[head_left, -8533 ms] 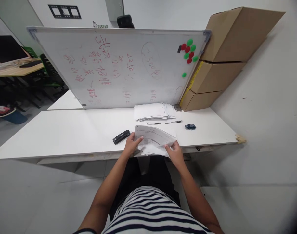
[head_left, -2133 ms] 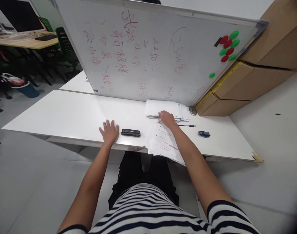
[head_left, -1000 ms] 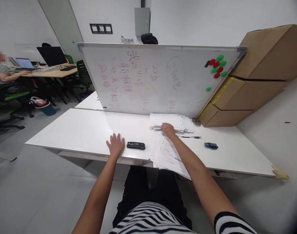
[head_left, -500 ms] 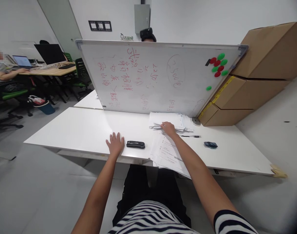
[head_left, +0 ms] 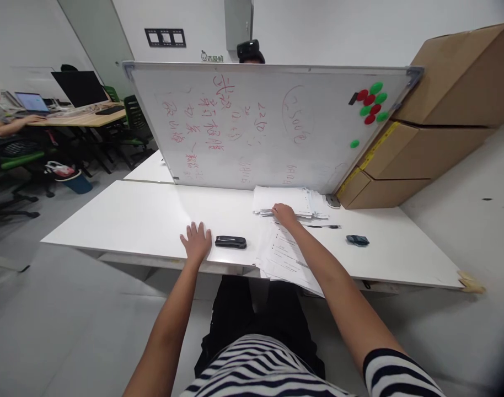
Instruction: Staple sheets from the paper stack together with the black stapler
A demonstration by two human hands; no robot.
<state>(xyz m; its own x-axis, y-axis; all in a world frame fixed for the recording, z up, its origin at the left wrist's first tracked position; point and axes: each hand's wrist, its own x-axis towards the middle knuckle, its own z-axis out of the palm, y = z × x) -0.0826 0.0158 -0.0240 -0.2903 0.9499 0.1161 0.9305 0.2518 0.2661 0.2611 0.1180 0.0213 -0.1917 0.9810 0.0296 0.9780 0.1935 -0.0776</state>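
Note:
My left hand [head_left: 197, 242] lies flat on the white desk [head_left: 123, 220], its fingers spread and nothing in it. Just to its right is a black stapler [head_left: 231, 242]. At the front edge of a stack of papers [head_left: 279, 197], the fingers of my right hand [head_left: 284, 212] are closed on paper; how many sheets they grip is hidden. Below my right forearm, loose printed sheets [head_left: 283, 256] fan out and hang over the desk's near edge. A black pen [head_left: 328, 226] lies right of my right wrist.
A whiteboard [head_left: 227, 121] with red writing and magnets stands along the back of the desk. Cardboard boxes [head_left: 454, 149] are piled at the right. A small dark blue packet [head_left: 357, 240] lies on the right side. Another person [head_left: 6, 121] sits at a desk far left.
The view has shifted slightly. Both hands stay in nearly the same places, my left hand flat on the desk and my right hand at the stack's front edge.

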